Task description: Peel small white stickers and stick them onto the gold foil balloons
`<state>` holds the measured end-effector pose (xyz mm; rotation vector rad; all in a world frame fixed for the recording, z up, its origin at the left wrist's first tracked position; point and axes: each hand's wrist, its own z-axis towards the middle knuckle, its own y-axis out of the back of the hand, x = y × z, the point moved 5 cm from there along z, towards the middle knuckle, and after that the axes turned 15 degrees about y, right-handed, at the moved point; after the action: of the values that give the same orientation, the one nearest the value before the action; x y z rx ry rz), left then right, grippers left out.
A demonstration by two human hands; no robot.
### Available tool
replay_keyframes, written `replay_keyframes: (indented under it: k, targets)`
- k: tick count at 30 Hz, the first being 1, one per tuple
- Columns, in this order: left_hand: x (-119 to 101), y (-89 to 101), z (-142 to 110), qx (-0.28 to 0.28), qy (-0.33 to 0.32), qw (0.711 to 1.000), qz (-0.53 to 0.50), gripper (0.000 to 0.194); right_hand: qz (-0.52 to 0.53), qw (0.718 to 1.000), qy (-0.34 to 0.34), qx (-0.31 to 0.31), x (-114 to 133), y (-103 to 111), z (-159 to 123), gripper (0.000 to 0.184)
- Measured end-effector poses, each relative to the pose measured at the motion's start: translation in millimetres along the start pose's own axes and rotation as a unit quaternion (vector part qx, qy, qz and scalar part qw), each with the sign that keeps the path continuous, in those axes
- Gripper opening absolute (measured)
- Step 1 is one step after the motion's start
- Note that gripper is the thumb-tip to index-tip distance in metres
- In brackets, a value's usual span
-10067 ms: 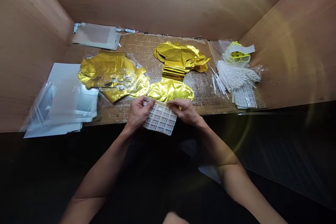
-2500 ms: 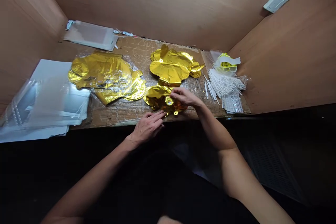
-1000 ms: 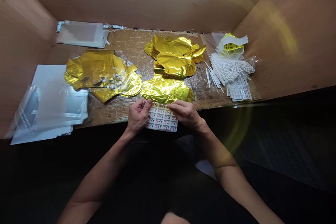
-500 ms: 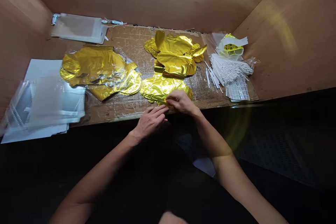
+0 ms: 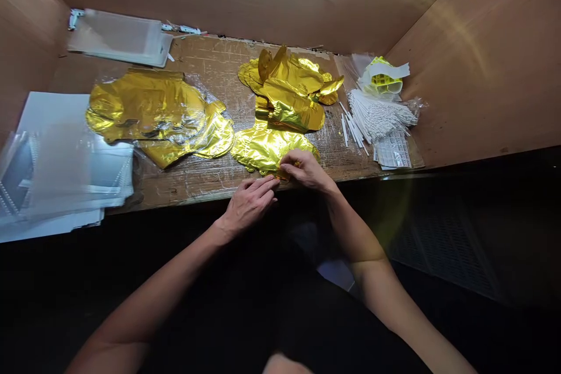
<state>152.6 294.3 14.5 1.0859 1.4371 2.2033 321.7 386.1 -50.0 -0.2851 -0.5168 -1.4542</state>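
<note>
A flat gold foil balloon lies near the bench's front edge. My right hand is over its near side, thumb and forefinger pinched together on the foil's edge. What exactly sits between the fingertips is too small to make out. My left hand rests at the front edge with fingers stretched out flat, their tips by the near end of the same balloon. Just behind it lies a loose pile of gold foil balloons, some with lifted flaps.
Left of centre are more gold foil balloons in clear plastic. Clear plastic sleeves lie at far left, and frosted bags at the back. White sticks, a printed sheet and a yellow plastic item are at right. Wooden walls enclose the bench.
The view has shifted slightly, with the left-hand items moving further left. A flap on the rear balloon pile stands higher. My hands stay at the balloon's near edge, the right fingers slightly further right.
</note>
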Motion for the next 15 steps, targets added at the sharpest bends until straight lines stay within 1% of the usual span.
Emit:
replay_keyframes:
  k: [3,4,5,7,9,12,14,15]
  targets:
    - [0,-0.4,0,-0.002,0.000,1.000,0.000,0.014,-0.130,0.990,0.003,0.051,-1,-4,1,0.009]
    - [0,-0.6,0,-0.003,0.001,1.000,0.000,0.014,-0.171,0.984,-0.002,0.052,-3,-3,1,0.011]
    - [0,-1.0,0,-0.003,0.002,1.000,-0.001,0.014,-0.203,0.978,-0.010,0.043,-4,0,0,0.016]
    - [2,-2.3,-1,0.002,0.002,1.000,-0.003,0.014,-0.238,0.971,-0.017,0.023,-8,7,-1,0.029]
    - [4,-3.6,-2,0.009,0.000,1.000,-0.005,0.013,-0.236,0.971,-0.004,0.039,-12,8,-2,0.030]
    - [7,-5.1,-5,0.021,-0.007,1.000,-0.016,0.011,-0.188,0.977,0.020,0.096,-21,4,2,0.022]
    - [8,-5.1,-5,0.031,-0.011,0.999,-0.030,0.013,-0.111,0.987,0.011,0.113,-33,12,13,0.028]
    - [9,-4.4,-4,0.037,-0.009,0.998,-0.043,0.016,-0.063,0.991,0.000,0.122,-41,21,21,0.031]
